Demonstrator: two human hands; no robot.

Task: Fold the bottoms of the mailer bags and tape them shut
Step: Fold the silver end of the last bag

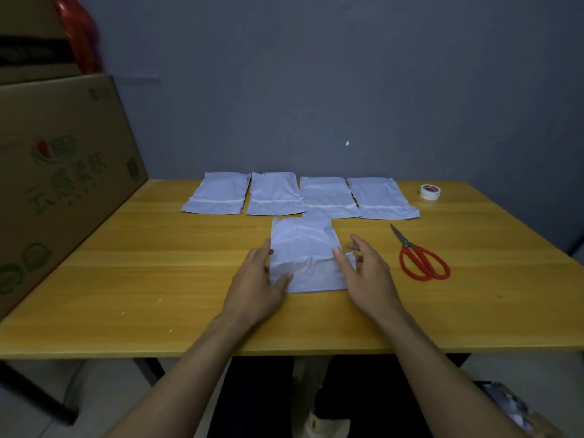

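A crumpled white mailer bag (305, 254) lies flat near the middle of the table (158, 263), a little toward the front edge, with the person's left hand (257, 282) at its left side and the right hand (368, 273) at its right. Both hands are spread with loose, straight fingers. The left thumb rests on the bag's near left corner and a right fingertip touches its right edge, and neither hand pinches anything. The main risk is the wrinkled plastic (its right edge already curls up): a fold made now would likely run crooked or spring back before any tape goes on. The thin bag could also slide on the smooth wood if only one hand presses. The tape roll (430, 192) sits by the far right corner and the scissors (420, 257) lie to the right, so fetching either frees a hand and the fold may open. A row of four bags (273, 196) lies close behind along the far edge, and a forward shove could disturb it.
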